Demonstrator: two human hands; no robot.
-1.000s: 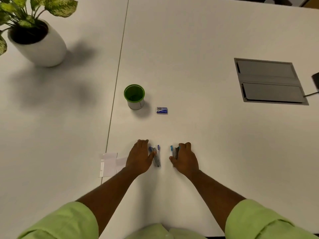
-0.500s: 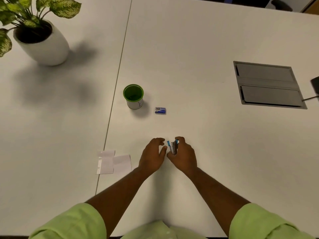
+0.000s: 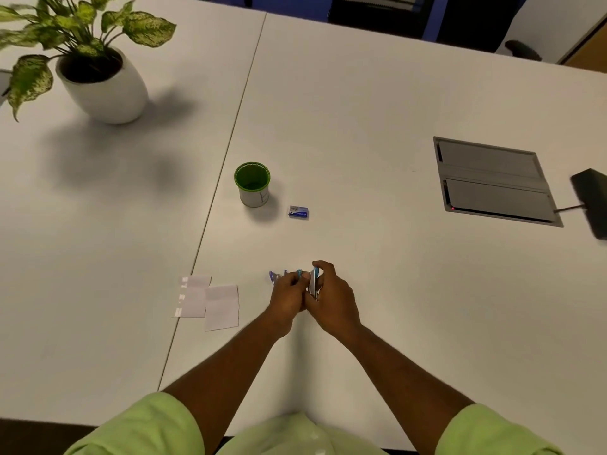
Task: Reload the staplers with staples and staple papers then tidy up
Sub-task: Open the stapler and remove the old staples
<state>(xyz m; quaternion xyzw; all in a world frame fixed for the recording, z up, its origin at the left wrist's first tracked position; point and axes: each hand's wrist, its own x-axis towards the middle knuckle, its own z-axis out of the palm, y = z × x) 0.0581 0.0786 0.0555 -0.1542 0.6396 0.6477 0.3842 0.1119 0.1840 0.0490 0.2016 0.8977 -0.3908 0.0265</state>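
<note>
Blue-tipped staplers (image 3: 313, 284) lengthwise, pointing away

This is an office meeting room: the hands (image 3: 315, 297) grip small staplers over a broad white conference table (image 3: 361, 110) made of joined sections. Well to the right of the grip a grey cable hatch (image 3: 492, 178) is set into the tabletop, with a dark office chair (image 3: 377, 11) beyond the far edge. Far up-left stands a potted plant (image 3: 98, 77), and nearer, a green pen cup (image 3: 252, 183).
</note>
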